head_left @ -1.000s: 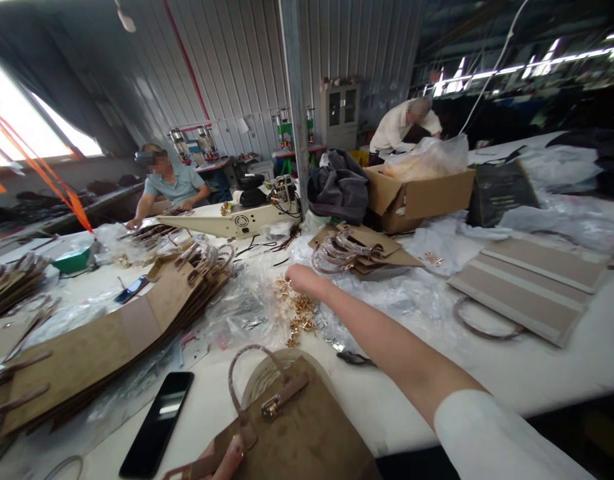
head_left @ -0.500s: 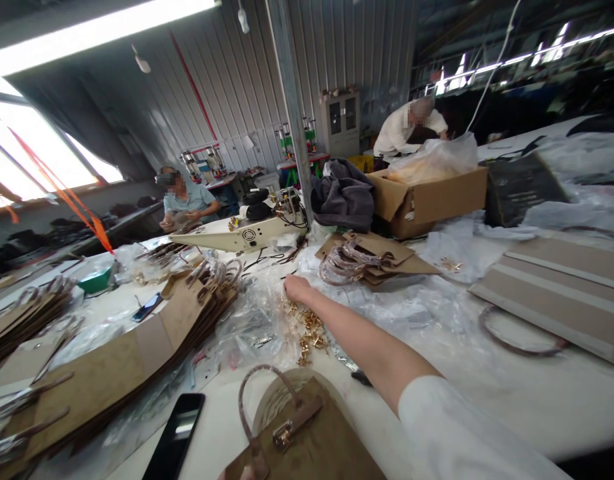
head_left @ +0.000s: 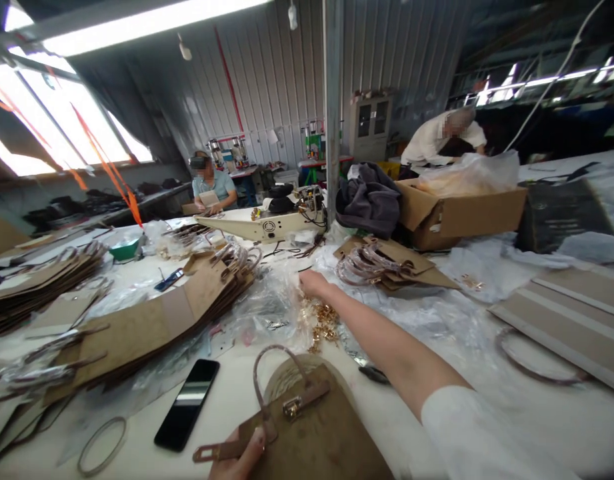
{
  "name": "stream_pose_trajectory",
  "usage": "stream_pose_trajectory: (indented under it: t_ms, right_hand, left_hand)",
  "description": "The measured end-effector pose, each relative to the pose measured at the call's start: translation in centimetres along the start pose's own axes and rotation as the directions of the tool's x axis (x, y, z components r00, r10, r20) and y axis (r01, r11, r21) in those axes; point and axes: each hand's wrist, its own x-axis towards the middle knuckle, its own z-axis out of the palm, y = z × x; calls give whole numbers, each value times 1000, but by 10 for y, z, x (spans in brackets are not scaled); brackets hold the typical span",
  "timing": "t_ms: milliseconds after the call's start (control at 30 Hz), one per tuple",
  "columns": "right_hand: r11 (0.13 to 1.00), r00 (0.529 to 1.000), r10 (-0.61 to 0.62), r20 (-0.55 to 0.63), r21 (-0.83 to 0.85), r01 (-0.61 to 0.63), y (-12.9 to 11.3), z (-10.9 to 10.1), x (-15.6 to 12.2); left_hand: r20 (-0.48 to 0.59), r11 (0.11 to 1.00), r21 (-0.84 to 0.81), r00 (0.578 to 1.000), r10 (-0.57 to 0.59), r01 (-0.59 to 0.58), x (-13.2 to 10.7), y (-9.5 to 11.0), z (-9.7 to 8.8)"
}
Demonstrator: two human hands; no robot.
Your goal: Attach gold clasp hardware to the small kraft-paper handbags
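Many gold clasps (head_left: 323, 321) lie under the right hand (head_left: 313, 283) (grip unclear); left hand (head_left: 241, 457) pinches bag (head_left: 311, 433).

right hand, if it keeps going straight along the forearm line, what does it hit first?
Probably the crumpled clear plastic sheeting just past the right hand, with the stack of flat brown bag panels beyond it. The gold metal fittings lie under the wrist. Depth is unclear.

Right hand (head_left: 314, 285) outstretched; left hand (head_left: 241, 457) curled, gripping.
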Motion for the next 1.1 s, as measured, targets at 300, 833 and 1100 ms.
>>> stream_pose_trajectory:
  t_ms: [300,833,1100]
  right_hand:
    - [902,981,60,-184,431,26,-3,-29,-89]
    - [896,969,-208,-132,373,243,-64,60,-314]
    - [853,990,-66,-128,508,122,-53,66,-312]
  left_hand:
    - [134,985,-170,991,4,19,-12,1,0]
    - [145,976,-204,984,108,-77,-17,-6,-2]
    - [133,974,-208,984,117,-88,-20,-9,-5]
